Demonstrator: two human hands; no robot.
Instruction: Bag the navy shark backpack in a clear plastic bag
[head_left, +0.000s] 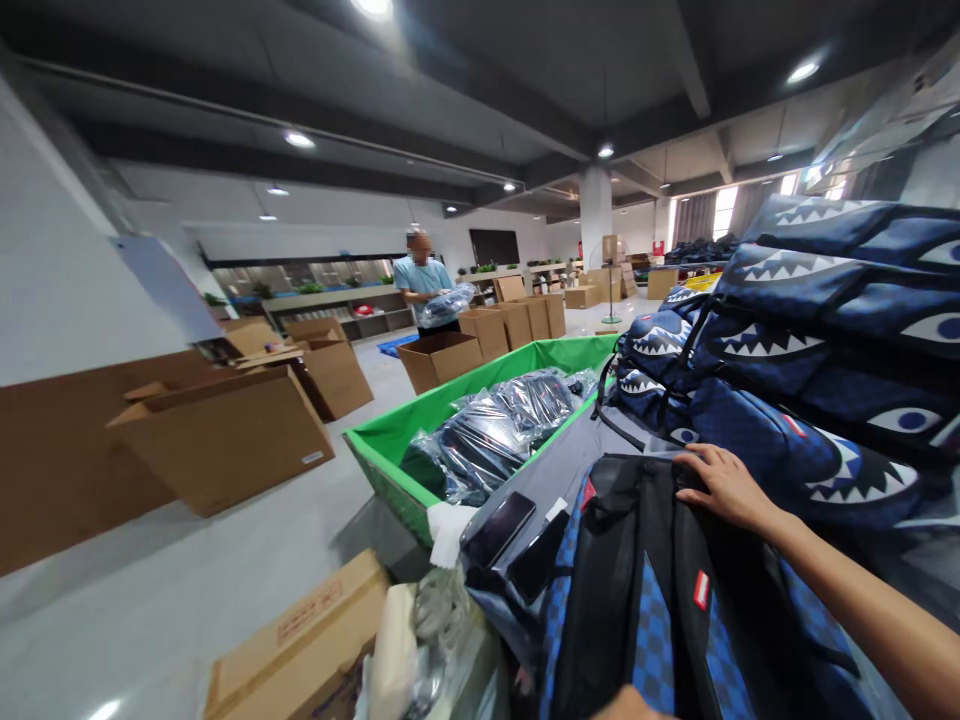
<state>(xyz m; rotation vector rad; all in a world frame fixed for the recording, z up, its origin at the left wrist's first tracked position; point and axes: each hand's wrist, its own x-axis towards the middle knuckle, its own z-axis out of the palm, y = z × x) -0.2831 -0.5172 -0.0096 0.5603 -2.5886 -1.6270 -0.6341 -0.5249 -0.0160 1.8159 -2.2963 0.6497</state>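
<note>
1. Right hand lies flat, fingers spread, on top of the blue-checked backpack lying on the surface in front; no grip.
2. Left hand is only a sliver at the bottom edge, can't tell its state.
3. Risk: phones rest loose beside the pack (a tug may slide them off).
4. Shark-print bag stack leans close and might topple; its far side is cut off.

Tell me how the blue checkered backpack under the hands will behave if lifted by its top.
The checkered backpack lies flat and creased, so it probably sags, floppy rather than stiff. It looks unfilled, so likely light. The right hand rests on its top; loose black straps may dangle and snag.
</note>
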